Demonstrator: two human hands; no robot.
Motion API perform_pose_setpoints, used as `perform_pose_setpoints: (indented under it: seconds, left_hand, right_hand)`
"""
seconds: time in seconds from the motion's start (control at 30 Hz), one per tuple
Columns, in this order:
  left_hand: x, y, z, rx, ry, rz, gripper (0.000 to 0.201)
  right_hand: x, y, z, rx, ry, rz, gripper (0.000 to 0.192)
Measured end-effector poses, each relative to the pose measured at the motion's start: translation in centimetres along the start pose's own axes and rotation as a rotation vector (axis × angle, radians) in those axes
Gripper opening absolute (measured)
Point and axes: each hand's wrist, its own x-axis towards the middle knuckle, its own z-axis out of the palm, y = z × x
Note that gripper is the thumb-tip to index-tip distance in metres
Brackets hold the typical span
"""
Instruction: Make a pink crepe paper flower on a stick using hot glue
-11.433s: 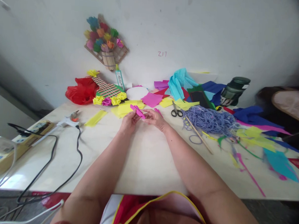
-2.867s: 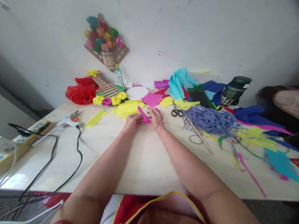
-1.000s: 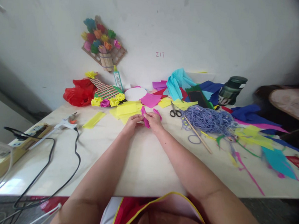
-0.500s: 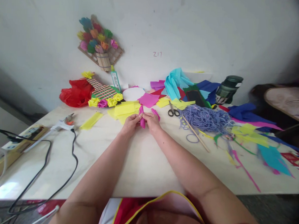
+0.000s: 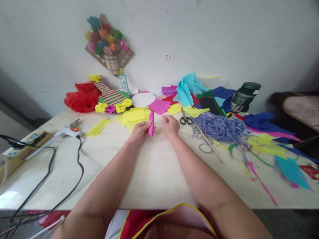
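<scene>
now only the left hand (image 5: 139, 131) pinches the folded pink paper strip (image 5: 151, 123), upright at its fingertips; the right hand (image 5: 171, 124) has let go, loosely curled just beside it, so the fold holds.

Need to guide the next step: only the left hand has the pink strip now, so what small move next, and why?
Probably bring the right hand back onto the pink paper strip. The left hand pinches it upright alone; the right hand is apart, open, empty beside it.
</scene>
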Motion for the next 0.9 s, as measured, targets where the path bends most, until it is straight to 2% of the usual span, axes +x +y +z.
perform_pose_setpoints:
  seconds: [0.13, 0.33, 0.5, 0.73, 0.9]
  left_hand:
    - [0.0, -0.1, 0.0, -0.004, -0.001, 0.011, 0.036]
    - [-0.1, -0.1, 0.3, 0.020, 0.016, 0.017, 0.037]
    - [-0.3, 0.0, 0.6, 0.049, 0.015, 0.023, 0.037]
    - [-0.5, 0.1, 0.8, 0.052, 0.014, 0.019, 0.038]
    - [-0.4, 0.1, 0.8, 0.041, 0.016, 0.018, 0.037]
  right_hand:
    - [0.4, 0.6, -1.1, -0.329, 0.012, -0.020, 0.029]
    - [0.8, 1.1, -1.1, -0.525, -0.071, 0.059, 0.039]
    - [0.9, 1.5, -0.9, -0.570, -0.079, 0.083, 0.038]
    - [1.5, 2.3, -0.8, -0.509, -0.085, 0.132, 0.028]
    - [1.7, 2.7, -0.6, -0.490, -0.105, 0.080, 0.024]
